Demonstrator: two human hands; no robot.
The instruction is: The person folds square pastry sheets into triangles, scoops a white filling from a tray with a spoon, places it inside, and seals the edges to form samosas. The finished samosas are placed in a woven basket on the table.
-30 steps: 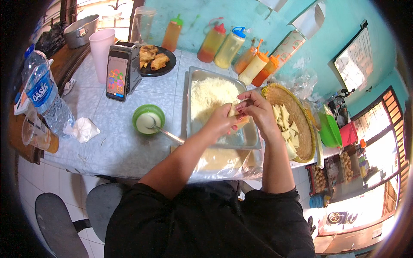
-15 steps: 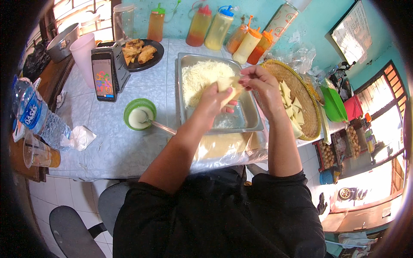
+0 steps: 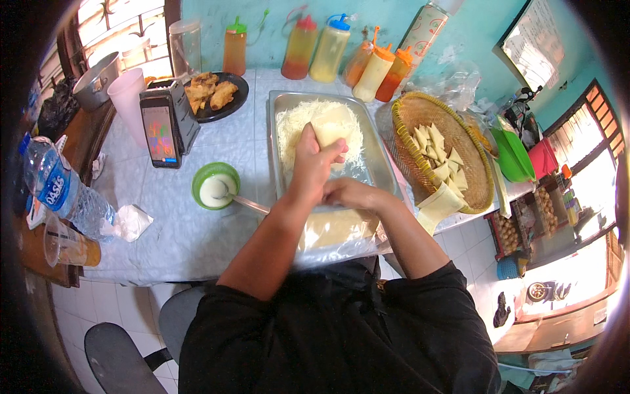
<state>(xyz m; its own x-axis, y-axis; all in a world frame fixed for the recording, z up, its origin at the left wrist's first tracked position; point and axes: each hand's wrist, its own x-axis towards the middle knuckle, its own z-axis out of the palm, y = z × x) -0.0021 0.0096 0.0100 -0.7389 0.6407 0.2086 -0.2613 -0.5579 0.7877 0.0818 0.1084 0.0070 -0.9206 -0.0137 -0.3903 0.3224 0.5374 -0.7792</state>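
The left hand (image 3: 314,161) pinches a pale, folded rectangular pastry wrapper (image 3: 331,126), holding it over the white shredded filling inside the rectangular steel tray (image 3: 382,161). The right hand (image 3: 352,195) rests at the tray's near rim, fingers curled together; what lies beneath them is hidden, so its grip cannot be told. A clear plastic sheet over pale dough (image 3: 335,233) is partly covered by both forearms. Just right of the tray, the round woven basket of folded pastries (image 3: 459,141) leaves little room; the green bowl with a spoon (image 3: 215,185) stands apart on the left.
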